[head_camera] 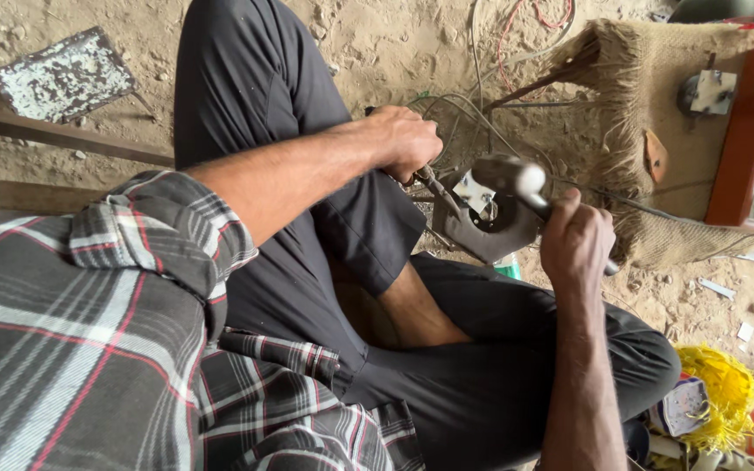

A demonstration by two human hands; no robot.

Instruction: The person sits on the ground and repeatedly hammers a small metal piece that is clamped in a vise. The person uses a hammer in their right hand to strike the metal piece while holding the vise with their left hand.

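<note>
I sit cross-legged on sandy ground. My left hand is closed around a thin metal tool whose tip rests on a grey metal part lying in front of my legs. My right hand grips the handle of a hammer, its head raised just above the grey part and blurred. Thin wires loop over the ground behind the part.
A burlap mat lies to the right with a small white fitting on it and a red-brown board beside. A speckled plate sits far left. Yellow fibres and clutter lie at lower right.
</note>
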